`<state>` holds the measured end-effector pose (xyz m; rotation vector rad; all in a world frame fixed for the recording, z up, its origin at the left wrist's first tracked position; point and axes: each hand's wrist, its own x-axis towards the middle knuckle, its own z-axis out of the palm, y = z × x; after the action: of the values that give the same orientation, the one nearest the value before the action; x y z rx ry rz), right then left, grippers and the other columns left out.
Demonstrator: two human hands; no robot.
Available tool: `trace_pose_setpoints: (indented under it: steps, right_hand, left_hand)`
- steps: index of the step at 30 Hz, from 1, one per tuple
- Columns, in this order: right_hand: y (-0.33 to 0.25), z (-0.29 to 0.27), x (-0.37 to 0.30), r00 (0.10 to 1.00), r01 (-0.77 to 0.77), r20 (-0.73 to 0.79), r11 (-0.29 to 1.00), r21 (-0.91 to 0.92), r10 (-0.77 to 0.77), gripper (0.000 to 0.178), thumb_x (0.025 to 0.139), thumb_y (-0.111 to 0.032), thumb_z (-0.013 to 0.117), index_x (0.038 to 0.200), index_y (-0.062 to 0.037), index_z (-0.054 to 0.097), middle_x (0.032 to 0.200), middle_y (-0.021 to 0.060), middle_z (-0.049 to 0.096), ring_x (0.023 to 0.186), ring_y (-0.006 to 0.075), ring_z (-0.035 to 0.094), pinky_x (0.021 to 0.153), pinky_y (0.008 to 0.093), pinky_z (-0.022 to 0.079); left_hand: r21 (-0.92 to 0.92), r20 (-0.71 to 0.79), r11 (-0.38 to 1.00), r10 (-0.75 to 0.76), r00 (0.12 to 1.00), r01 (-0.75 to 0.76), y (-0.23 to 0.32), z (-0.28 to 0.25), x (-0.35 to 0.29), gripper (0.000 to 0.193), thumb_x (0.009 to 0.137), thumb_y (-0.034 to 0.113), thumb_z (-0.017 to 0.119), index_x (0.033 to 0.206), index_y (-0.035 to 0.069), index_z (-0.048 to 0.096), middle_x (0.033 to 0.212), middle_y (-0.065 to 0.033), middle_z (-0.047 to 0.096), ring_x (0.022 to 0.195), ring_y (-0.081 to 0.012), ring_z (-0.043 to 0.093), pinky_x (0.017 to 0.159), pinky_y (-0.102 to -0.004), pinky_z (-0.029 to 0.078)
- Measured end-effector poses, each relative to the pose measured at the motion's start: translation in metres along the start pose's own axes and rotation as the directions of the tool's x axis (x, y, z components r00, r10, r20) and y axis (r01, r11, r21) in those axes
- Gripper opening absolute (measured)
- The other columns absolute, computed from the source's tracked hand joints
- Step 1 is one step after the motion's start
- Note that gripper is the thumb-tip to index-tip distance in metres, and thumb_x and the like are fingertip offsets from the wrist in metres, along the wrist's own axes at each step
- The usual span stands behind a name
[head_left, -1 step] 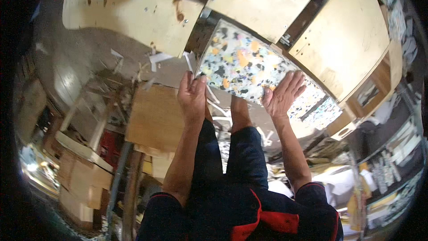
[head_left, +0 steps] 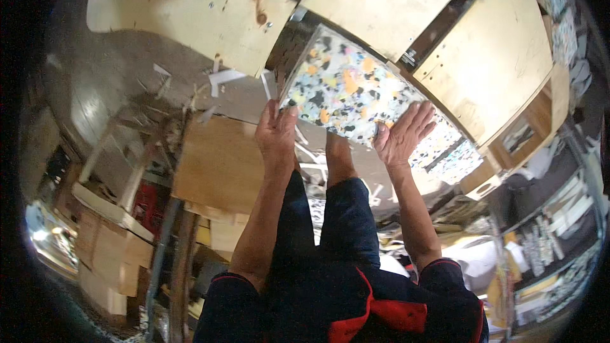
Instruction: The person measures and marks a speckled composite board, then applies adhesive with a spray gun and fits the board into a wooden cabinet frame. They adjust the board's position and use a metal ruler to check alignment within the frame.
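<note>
A slab of multicoloured speckled foam (head_left: 346, 89) lies tilted in front of me, its far long edge along the edge of a pale plywood panel (head_left: 387, 6). At its near left corner, my left hand (head_left: 276, 136) grips the edge between thumb and fingers. My right hand (head_left: 405, 136) rests flat on the slab's right part, fingers stretched out and thumb by the near edge. Past that hand, more speckled foam (head_left: 462, 162) shows with a dark band across it; whether it is the same piece I cannot tell.
A second plywood panel (head_left: 495, 57) stands beyond a dark gap holding a metal fitting (head_left: 408, 58). Another pale board (head_left: 184, 16) extends left. White scraps (head_left: 222, 79) litter the floor. A brown board (head_left: 219, 162) is left of my legs; shelving with foam strips (head_left: 549, 241) stands right.
The view has shifted slightly, and the foam slab sits a touch further right relative to my left hand's surroundings. Both hands keep their places on it.
</note>
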<state>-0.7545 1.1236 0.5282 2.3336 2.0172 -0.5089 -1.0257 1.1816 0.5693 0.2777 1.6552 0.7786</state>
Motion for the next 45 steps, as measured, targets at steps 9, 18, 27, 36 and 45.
trace_pose_setpoints:
  steps: [9, 18, 27, 36, 45]
  right_hand:
    - [-0.025, -0.034, 0.018, 0.991, -0.029, 0.128, 0.999, -0.034, 0.034, 0.088, 0.104, -0.053, 0.043, 0.161, 0.0037, 0.008, 0.166, 0.0336, 0.003, 0.154, 0.0516, 0.002, 0.120, 0.0658, 0.003]
    - [-0.117, -0.027, 0.082, 0.887, 0.454, 0.010, 0.877, 0.160, -0.461, 0.073, 0.107, -0.041, 0.038, 0.160, 0.0036, 0.015, 0.164, 0.0340, 0.015, 0.151, 0.0537, 0.014, 0.121, 0.0644, 0.013]
    - [-0.125, -0.002, 0.089, 0.893, 0.448, 0.010, 0.892, 0.055, -0.449, 0.081, 0.106, -0.050, 0.033, 0.161, 0.0037, 0.011, 0.166, 0.0329, 0.009, 0.154, 0.0523, 0.004, 0.122, 0.0614, -0.001]
    - [-0.120, 0.002, 0.089, 0.874, 0.485, -0.034, 0.871, 0.074, -0.484, 0.077, 0.106, -0.048, 0.031, 0.162, 0.0024, 0.014, 0.168, 0.0298, 0.009, 0.155, 0.0495, 0.003, 0.122, 0.0598, -0.004]
    - [-0.118, -0.001, 0.089, 0.899, 0.433, -0.007, 0.887, 0.162, -0.438, 0.079, 0.105, -0.051, 0.030, 0.163, -0.0009, 0.012, 0.168, 0.0280, 0.009, 0.155, 0.0485, 0.003, 0.122, 0.0588, -0.003]
  left_hand:
    - [-0.437, 0.073, 0.866, -0.233, 0.970, 0.241, -0.018, 0.025, -0.020, 0.048, 0.099, 0.015, 0.068, 0.141, 0.000, 0.050, 0.136, -0.0131, 0.058, 0.122, -0.0200, 0.057, 0.105, -0.0338, 0.046]
    - [-0.465, 0.004, 0.885, 0.016, 1.000, -0.012, -0.009, 0.031, -0.028, 0.051, 0.102, 0.019, 0.065, 0.143, -0.004, 0.047, 0.137, -0.0168, 0.057, 0.125, -0.0199, 0.057, 0.106, -0.0330, 0.046]
    - [-0.303, -0.149, 0.946, -0.164, 0.975, 0.113, -0.009, 0.035, -0.012, 0.053, 0.087, 0.017, 0.084, 0.126, -0.001, 0.053, 0.116, -0.0111, 0.063, 0.109, -0.0204, 0.061, 0.094, -0.0328, 0.051]
    - [-0.153, -0.157, 0.975, -0.183, 0.970, 0.159, -0.009, 0.037, -0.016, 0.058, 0.082, 0.017, 0.087, 0.125, 0.002, 0.051, 0.122, -0.0122, 0.058, 0.116, -0.0236, 0.059, 0.089, -0.0367, 0.053]
    - [-0.387, -0.116, 0.922, -0.053, 0.992, 0.005, 0.011, 0.035, -0.011, 0.046, 0.085, 0.018, 0.085, 0.116, 0.001, 0.055, 0.120, -0.0128, 0.058, 0.114, -0.0230, 0.062, 0.094, -0.0356, 0.053]
